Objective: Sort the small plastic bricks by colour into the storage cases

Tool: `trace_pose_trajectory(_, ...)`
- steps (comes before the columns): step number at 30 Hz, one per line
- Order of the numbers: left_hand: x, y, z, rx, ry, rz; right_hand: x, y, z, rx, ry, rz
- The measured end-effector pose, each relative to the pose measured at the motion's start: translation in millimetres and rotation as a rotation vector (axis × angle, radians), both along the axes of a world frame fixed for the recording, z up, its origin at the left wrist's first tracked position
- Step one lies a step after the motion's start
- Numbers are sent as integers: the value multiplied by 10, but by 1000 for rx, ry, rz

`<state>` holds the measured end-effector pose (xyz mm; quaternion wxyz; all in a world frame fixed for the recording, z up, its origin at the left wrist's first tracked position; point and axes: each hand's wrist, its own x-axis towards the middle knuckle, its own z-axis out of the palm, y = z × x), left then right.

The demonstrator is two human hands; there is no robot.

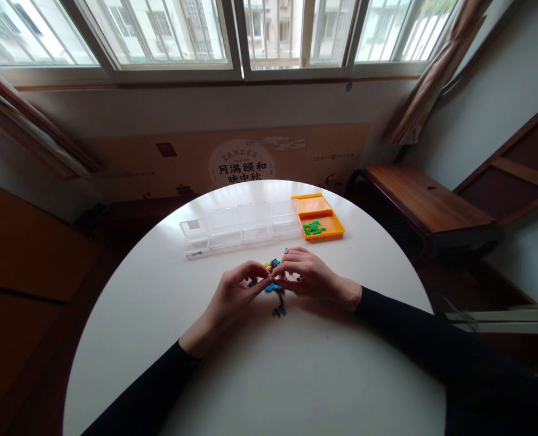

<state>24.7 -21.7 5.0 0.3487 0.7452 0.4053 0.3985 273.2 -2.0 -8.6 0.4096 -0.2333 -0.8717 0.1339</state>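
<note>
In the head view, a small blue brick piece [273, 287] is pinched between the fingertips of the left hand [232, 297] and the right hand [309, 277], just above the round white table [160, 303] near its middle. The fingers of both hands are curled in and closed on the piece from either side; the exact grip is too small to be made out. Its long axis appears to run left to right, from one hand to the other, lying roughly flat; which end is the front cannot be told.

A few loose blue, yellow and dark bricks [278, 310] are scattered just beside and under the hands. Further back, a row of clear compartment boxes [239, 227] is seen, mostly emptied, with an orange tray [317, 217] touching its right end and holding green pieces [313, 228].

The work is judged to be at an early stage: only a small cluster is joined, while the green pieces lie untouched.
</note>
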Motion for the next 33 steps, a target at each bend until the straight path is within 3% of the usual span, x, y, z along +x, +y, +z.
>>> trace_pose_trajectory(10, 4, -11, 22, 106, 48, 17, 39, 7, 16, -36, 75, -9)
trace_pose_trajectory(17, -132, 25, 65, 429, 383, 30, 162, -5, 68, -194, 164, -82)
trace_pose_trajectory(33, -148, 43, 46, 381, 394, 43, 204, 5, 51, -233, 188, -95)
